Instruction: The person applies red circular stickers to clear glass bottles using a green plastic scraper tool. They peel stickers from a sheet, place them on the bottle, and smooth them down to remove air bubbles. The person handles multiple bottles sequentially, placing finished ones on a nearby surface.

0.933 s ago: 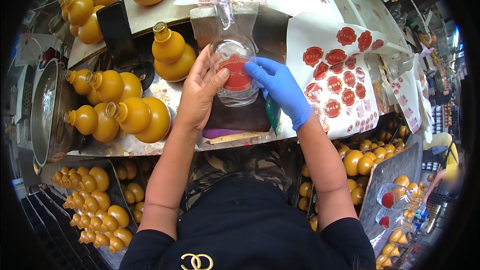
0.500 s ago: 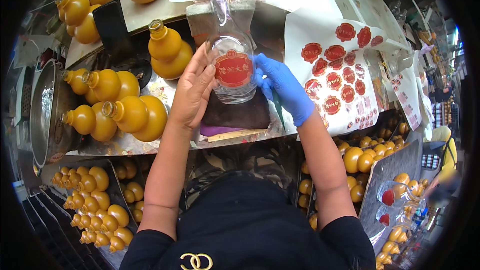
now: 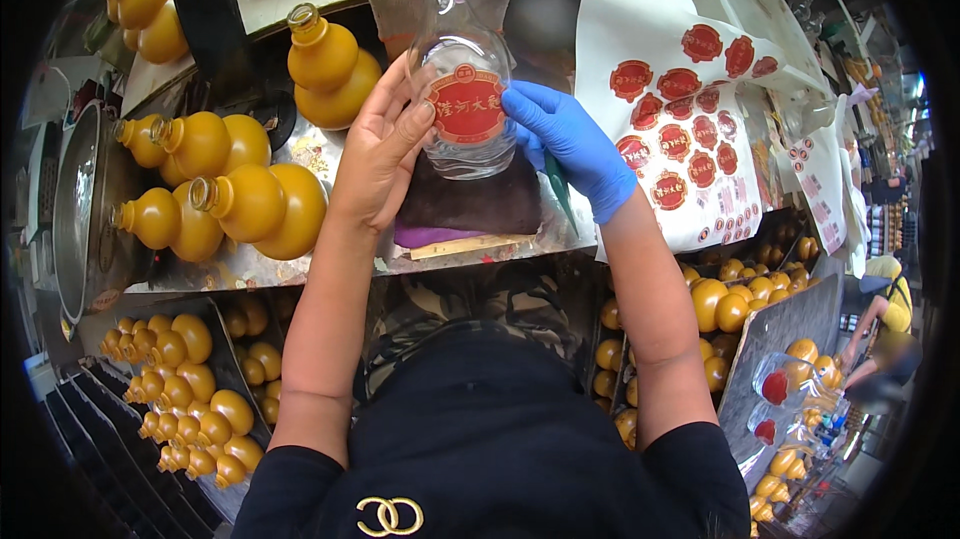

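Observation:
A clear glass bottle (image 3: pixel 462 51) with a red, gold-edged label (image 3: pixel 466 111) tilts over a dark folded pad (image 3: pixel 470 205), its neck pointing away from me. My bare left hand (image 3: pixel 383 147) wraps the bottle's left side, the thumb at the label's edge. On the other side, my blue-gloved right hand (image 3: pixel 578 147) presses fingertips to the glass at the label's right edge. A slim green tool (image 3: pixel 559 185) sticks out below that hand, tucked in its curled fingers; its upper end is hidden.
Yellow gourd-shaped bottles (image 3: pixel 270 204) stand on the table's left, beside a dark upright screen (image 3: pixel 215 34) and a metal pan (image 3: pixel 80 209). Sheets of red labels (image 3: pixel 625 124) lie to the right. Crates of yellow bottles (image 3: pixel 185 389) flank me below. Another person (image 3: pixel 885 319) is at far right.
The whole view has shifted slightly, so the table sits higher in it. Both hands keep their hold on the bottle, with the right thumb and fingers a little closer over the label's edge.

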